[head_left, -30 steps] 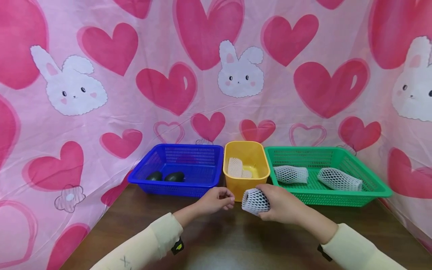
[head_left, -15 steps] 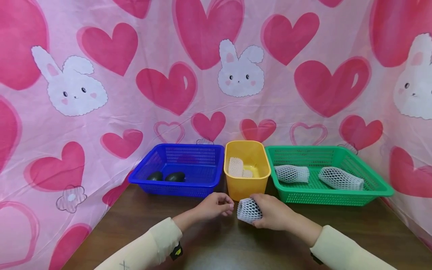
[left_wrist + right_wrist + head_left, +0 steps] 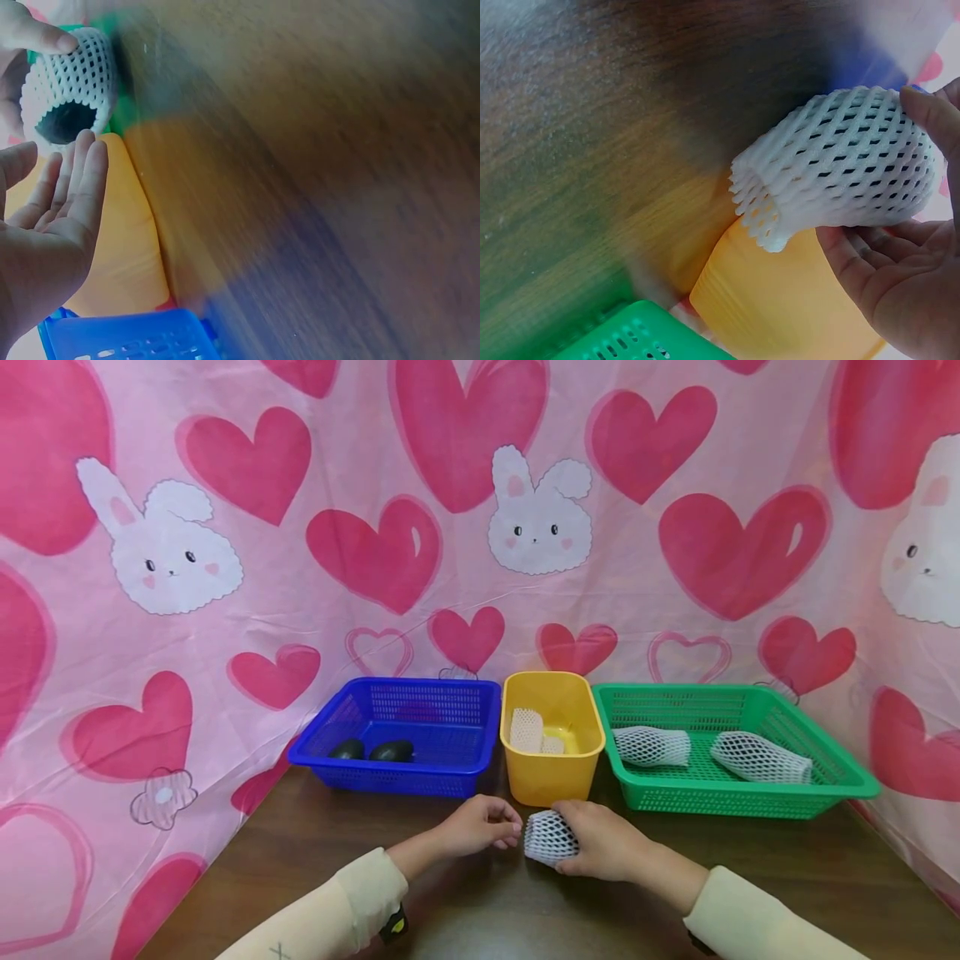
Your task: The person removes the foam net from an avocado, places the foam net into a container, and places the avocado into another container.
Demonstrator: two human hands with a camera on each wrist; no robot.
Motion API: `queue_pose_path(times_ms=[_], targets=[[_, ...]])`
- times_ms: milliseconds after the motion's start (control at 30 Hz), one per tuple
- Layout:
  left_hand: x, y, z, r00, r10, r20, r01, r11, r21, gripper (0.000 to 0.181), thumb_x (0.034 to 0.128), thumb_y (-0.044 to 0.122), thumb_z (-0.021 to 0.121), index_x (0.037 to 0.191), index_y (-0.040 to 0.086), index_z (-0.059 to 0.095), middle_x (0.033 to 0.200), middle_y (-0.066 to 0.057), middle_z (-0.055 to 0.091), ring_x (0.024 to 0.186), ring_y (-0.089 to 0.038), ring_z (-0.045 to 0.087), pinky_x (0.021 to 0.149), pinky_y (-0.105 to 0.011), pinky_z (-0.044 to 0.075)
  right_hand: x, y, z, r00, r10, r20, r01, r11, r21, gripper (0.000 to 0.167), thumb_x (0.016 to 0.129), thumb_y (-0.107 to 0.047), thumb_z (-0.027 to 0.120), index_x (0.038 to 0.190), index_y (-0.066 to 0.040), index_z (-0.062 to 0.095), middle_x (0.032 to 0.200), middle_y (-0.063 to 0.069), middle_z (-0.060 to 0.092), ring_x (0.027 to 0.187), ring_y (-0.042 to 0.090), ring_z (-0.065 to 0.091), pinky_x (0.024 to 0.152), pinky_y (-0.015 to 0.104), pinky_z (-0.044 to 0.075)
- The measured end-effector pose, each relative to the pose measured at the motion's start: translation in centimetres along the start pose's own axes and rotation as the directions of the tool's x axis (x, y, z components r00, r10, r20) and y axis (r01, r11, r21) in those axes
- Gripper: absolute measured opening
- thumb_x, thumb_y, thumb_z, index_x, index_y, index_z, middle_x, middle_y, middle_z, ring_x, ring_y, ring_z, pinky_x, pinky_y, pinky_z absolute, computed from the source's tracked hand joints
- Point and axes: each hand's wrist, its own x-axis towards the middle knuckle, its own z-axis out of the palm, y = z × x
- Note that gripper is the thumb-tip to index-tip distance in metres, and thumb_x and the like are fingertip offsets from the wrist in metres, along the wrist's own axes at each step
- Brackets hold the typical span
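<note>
A white foam net sleeve (image 3: 551, 838) with something dark inside is gripped by my right hand (image 3: 606, 843), in front of the yellow bin. The right wrist view shows the thumb and fingers around the sleeve (image 3: 847, 157), its near end flared and hollow. In the left wrist view a dark object shows in the mouth of the sleeve (image 3: 90, 71). My left hand (image 3: 480, 827) is just left of the sleeve, holding nothing, its fingers loosely bent; from the left wrist the hand (image 3: 56, 225) appears palm up with fingertips near the sleeve's mouth.
A blue basket (image 3: 390, 778) at the left holds two dark green oval fruits (image 3: 392, 751). The yellow bin (image 3: 553, 777) in the middle holds foam sleeves (image 3: 527, 731). In the green basket (image 3: 738, 799) at the right lie two net-wrapped items (image 3: 651, 747). A patterned cloth hangs behind.
My right hand has moved down and to the left with the sleeve, closer to my left hand. The left hand has lowered slightly.
</note>
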Motion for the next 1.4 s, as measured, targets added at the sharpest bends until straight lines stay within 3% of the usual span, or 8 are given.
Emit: queue_pose_path(times_ms=[500, 700, 833, 1133, 1400], targets=[[0.1, 0.0, 0.7, 1.0, -0.002, 0.021, 0.002, 1.0, -0.012, 0.009, 0.0934, 0.003, 0.063, 0.099, -0.002, 0.068, 0.089, -0.008, 0.069, 0.083, -0.03, 0.069, 0.072, -0.039, 0.057, -0.6, 0.1, -0.3, 0.998, -0.063, 0.012, 0.064, 0.997, -0.034, 0.081, 0.075, -0.046, 0.081, 0.133, 0.0, 0.048, 0.12, 0.01, 0.058, 0.102, 0.024, 0.057, 0.09, 0.049, 0.047], [0.3, 0.0, 0.9, 1.0, 0.004, 0.015, -0.004, 1.0, -0.016, 0.007, 0.0923, 0.002, 0.064, 0.097, -0.003, 0.067, 0.087, -0.007, 0.069, 0.081, -0.03, 0.069, 0.071, -0.037, 0.057, -0.9, 0.8, -0.8, 0.998, -0.042, 0.038, 0.042, 0.999, -0.008, 0.085, 0.074, -0.046, 0.082, 0.135, 0.0, 0.046, 0.12, 0.008, 0.058, 0.102, 0.023, 0.057, 0.091, 0.048, 0.047], [0.2, 0.2, 0.9, 1.0, -0.002, 0.0, 0.002, 1.0, -0.024, 0.007, 0.092, 0.002, 0.064, 0.097, -0.002, 0.067, 0.088, -0.007, 0.068, 0.081, -0.029, 0.069, 0.072, -0.039, 0.057, -1.2, 1.2, -1.1, 0.998, -0.01, 0.062, 0.01, 1.0, 0.006, 0.082, 0.075, -0.044, 0.082, 0.135, -0.001, 0.047, 0.121, 0.008, 0.059, 0.102, 0.023, 0.058, 0.091, 0.048, 0.047], [0.8, 0.2, 0.8, 0.999, 0.009, -0.047, -0.008, 1.0, 0.021, 0.008, 0.0918, 0.009, 0.066, 0.097, 0.003, 0.071, 0.088, -0.001, 0.067, 0.076, -0.018, 0.065, 0.072, -0.032, 0.056, -1.7, 1.9, -1.2, 0.994, -0.006, 0.106, 0.002, 0.999, 0.033, 0.07, 0.081, -0.039, 0.079, 0.132, 0.0, 0.051, 0.123, 0.01, 0.06, 0.105, 0.024, 0.058, 0.093, 0.049, 0.046], [1.3, -0.2, 1.3, 0.997, 0.042, -0.066, -0.038, 0.998, 0.054, 0.013, 0.0914, 0.005, 0.066, 0.103, 0.001, 0.071, 0.098, -0.005, 0.069, 0.082, -0.022, 0.067, 0.073, -0.033, 0.056, -1.6, 2.3, -0.9, 0.994, -0.011, 0.112, 0.003, 0.998, 0.068, 0.066, 0.082, -0.037, 0.078, 0.133, -0.004, 0.051, 0.122, 0.006, 0.06, 0.103, 0.021, 0.058, 0.092, 0.047, 0.048]])
